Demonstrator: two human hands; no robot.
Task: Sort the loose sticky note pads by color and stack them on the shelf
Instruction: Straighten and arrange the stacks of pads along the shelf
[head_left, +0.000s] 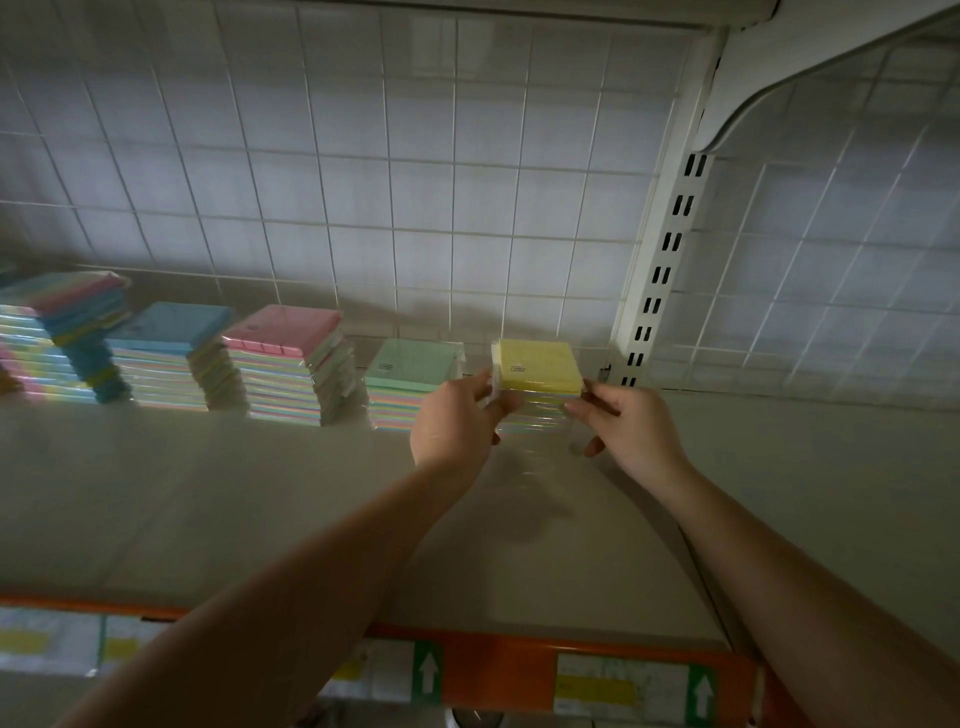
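Observation:
A stack of wrapped sticky note pads with a yellow pad on top (537, 366) stands on the shelf (260, 493) at the right end of the row. My left hand (454, 423) grips its left side and my right hand (631, 423) grips its right side. To its left stand a green-topped stack (415, 366), a pink-topped stack (285, 330), a blue-topped stack (174, 325) and a leaning mixed stack (62, 312). The lower part of the yellow stack is blurred behind its clear wrap.
A white wire grid (415, 182) backs the shelf. A slotted upright post (660, 270) stands just right of the yellow stack. The orange front rail (519, 670) carries price labels with arrows. Bare shelf surface lies in front of the stacks.

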